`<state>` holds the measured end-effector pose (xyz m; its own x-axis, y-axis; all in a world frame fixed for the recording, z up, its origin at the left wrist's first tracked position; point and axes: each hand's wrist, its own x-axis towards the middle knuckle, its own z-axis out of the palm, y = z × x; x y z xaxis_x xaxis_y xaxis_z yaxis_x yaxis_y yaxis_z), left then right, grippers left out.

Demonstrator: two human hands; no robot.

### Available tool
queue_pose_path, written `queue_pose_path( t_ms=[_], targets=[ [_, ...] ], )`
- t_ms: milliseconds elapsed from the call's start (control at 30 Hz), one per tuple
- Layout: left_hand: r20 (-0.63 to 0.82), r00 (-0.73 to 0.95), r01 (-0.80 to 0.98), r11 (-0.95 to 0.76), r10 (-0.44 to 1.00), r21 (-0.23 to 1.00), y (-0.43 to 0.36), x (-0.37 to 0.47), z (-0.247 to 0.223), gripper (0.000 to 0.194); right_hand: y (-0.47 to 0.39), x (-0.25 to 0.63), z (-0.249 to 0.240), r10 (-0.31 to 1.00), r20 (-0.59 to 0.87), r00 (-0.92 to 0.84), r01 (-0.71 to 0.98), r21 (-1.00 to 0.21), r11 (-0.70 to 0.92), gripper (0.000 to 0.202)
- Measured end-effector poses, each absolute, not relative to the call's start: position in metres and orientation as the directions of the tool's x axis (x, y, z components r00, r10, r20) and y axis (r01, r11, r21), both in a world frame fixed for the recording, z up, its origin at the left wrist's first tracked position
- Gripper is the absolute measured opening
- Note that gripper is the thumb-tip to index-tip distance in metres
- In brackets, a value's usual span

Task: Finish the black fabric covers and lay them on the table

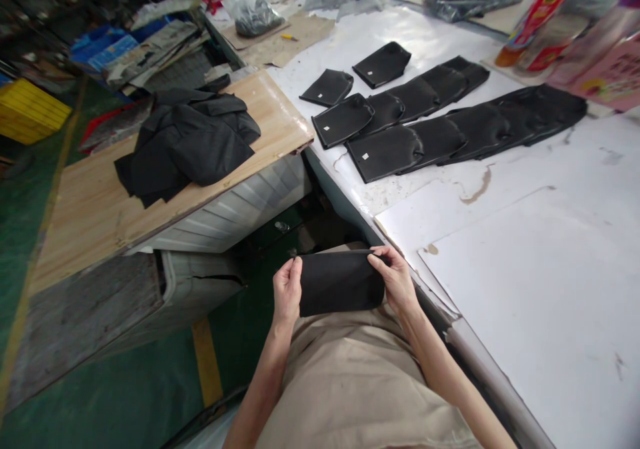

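Observation:
A flat black fabric piece (340, 284) is stretched between my two hands, just above my lap. My left hand (287, 290) pinches its upper left corner with thumb and fingers. At the upper right corner, my right hand (395, 277) grips the edge in the same way. On the white table to the right lie overlapping rows of similar black pieces (387, 152), several with a small white label. Two more black pieces, one a folded panel (383, 64) and one a smaller panel (327, 87), lie behind them. A heap of black fabric (193, 139) rests on the wooden board at left.
The wooden board (75, 209) sits on grey bins (200, 289) to my left. The white table (525, 269) has a raised sheet edge near my right arm. Bottles and a jar (550, 46) stand at its far right. A yellow crate (33, 110) is at far left.

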<state>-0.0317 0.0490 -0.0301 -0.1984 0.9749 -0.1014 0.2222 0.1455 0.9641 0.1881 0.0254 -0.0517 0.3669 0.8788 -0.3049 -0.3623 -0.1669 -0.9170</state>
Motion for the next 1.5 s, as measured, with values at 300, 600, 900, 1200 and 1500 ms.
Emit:
queue_pose_path(
  t_ms=[300,600,900,1200,1500],
  targets=[
    [-0.065,-0.164,0.274,0.109,0.984,0.956,0.051,-0.033,-0.031,0.030,0.024,0.188,-0.055,0.876,-0.309,0.371,-0.339,-0.923,-0.181,0.026],
    [-0.007,0.031,0.499,-0.009,1.000,0.867,0.060,-0.057,-0.026,0.025,0.023,0.196,-0.044,0.920,-0.230,0.318,-0.208,-0.963,-0.169,0.022],
    [0.161,0.551,0.721,-0.564,0.819,0.402,0.062,-0.028,-0.006,0.026,0.026,0.184,-0.028,0.980,-0.158,0.123,-0.068,-0.986,-0.151,0.020],
    [0.124,0.489,0.543,-0.412,0.863,0.732,0.057,-0.026,-0.010,0.026,0.020,0.198,-0.031,0.987,-0.160,-0.029,-0.180,-0.970,-0.163,0.023],
    [0.074,0.503,0.611,-0.414,0.861,0.675,0.053,-0.026,0.002,0.025,0.019,0.192,-0.030,0.992,-0.124,0.022,-0.146,-0.982,-0.119,0.022]
  ],
)
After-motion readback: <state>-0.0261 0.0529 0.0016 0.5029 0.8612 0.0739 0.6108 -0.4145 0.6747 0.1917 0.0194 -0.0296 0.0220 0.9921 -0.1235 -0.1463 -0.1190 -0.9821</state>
